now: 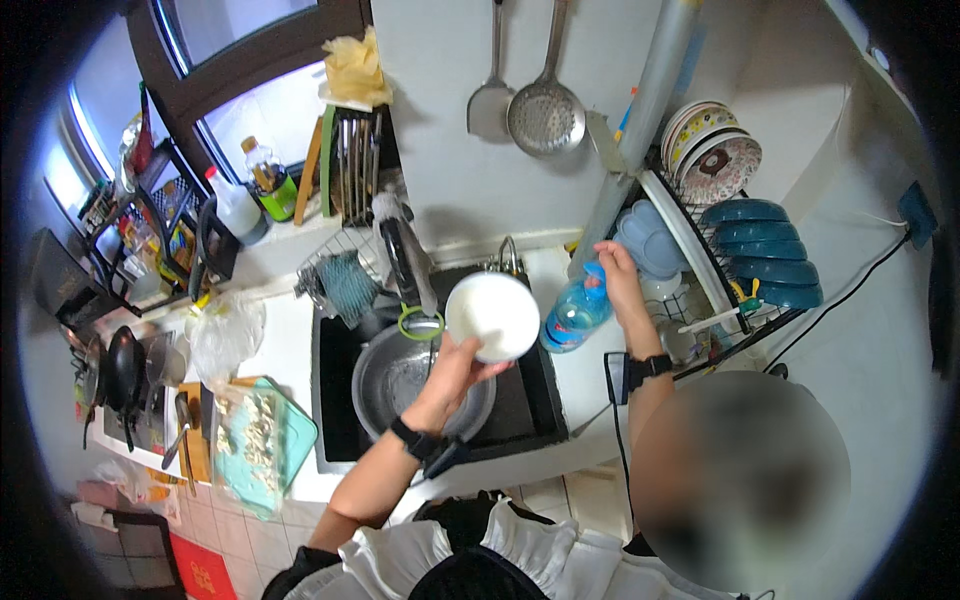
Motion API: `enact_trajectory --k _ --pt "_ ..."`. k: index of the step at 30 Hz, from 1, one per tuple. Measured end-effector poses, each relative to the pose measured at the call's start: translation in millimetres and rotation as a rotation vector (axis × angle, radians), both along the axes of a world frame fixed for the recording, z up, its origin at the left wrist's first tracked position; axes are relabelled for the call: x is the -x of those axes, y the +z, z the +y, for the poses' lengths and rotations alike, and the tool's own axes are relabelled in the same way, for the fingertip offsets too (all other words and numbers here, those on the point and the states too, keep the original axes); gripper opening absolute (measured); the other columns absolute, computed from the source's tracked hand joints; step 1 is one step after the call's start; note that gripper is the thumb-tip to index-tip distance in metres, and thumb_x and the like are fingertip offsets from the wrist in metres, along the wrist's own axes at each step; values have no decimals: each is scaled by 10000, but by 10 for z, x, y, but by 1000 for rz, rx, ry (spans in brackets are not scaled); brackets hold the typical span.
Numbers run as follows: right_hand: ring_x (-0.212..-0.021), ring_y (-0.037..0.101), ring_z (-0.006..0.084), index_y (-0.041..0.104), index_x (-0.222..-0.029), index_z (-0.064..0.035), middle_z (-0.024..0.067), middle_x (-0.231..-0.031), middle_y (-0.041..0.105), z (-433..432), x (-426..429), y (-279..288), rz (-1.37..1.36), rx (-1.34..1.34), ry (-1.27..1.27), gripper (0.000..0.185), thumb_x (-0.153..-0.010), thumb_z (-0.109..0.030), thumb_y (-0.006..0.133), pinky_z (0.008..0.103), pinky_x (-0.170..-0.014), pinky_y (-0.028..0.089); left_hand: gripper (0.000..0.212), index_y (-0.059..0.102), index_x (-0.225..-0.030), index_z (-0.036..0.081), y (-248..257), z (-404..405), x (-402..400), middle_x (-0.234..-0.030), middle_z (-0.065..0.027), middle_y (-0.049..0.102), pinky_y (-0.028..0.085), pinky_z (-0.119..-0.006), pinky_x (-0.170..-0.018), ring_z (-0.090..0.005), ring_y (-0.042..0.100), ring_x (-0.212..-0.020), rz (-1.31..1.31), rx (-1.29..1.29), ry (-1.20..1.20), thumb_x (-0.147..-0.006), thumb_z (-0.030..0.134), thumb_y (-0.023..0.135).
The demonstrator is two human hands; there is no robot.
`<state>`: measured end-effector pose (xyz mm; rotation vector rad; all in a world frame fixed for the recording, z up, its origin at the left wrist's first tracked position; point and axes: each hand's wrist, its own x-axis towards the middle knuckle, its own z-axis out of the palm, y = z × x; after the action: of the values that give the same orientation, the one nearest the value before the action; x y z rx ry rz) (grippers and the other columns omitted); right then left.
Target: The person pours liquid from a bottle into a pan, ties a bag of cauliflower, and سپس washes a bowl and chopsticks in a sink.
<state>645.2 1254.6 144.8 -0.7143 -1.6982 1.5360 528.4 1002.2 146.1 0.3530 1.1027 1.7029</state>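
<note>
A white bowl (493,316) is tilted over the black sink (551,424), gripped at its near edge by my left hand (451,379). Under it, a round metal basin (386,401) sits in the sink. My right hand (621,283) is at the blue pump top of a bottle of blue liquid (576,315), which stands on the counter right of the sink. Some fingers of that hand are hidden behind the pump top. The bowl's inside looks white; I cannot tell whether it holds liquid.
A faucet (405,251) and a green ring (421,322) are above the basin. At right, a dish rack (694,247) holds teal bowls (765,232) and patterned plates (721,166). Left of the sink lie a turquoise cutting board (301,427) and a clear tray (247,442) with pale food pieces.
</note>
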Motion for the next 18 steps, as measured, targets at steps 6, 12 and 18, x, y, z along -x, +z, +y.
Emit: enact_trajectory --k 6,12,18 --pt "-749 539 195 514 -885 -7 96 -820 556 293 121 -313 -103 -211 14 200 -833 -142 377 279 -704 419 446 207 -1222 -27 178 652 -137 -1065 -212 465 550 -271 -640 -289 588 -814 98 19 -28 -812 68 352" --pt "-734 537 189 518 -834 -2 98 -757 569 102 121 -6 -178 -277 56 187 -806 -111 368 282 -693 417 406 216 -1172 1 168 829 -126 -1100 -177 431 535 -300 -693 -275 570 -864 212 84 24 -815 97 385" --pt "-725 443 120 488 -835 -9 34 -750 487 62 136 46 -244 -287 120 175 -809 -81 331 232 -697 379 431 191 -1194 6 211 883 -171 -1118 -156 408 530 -325 -716 -258 553 -901 261 72 47 -815 91 375"
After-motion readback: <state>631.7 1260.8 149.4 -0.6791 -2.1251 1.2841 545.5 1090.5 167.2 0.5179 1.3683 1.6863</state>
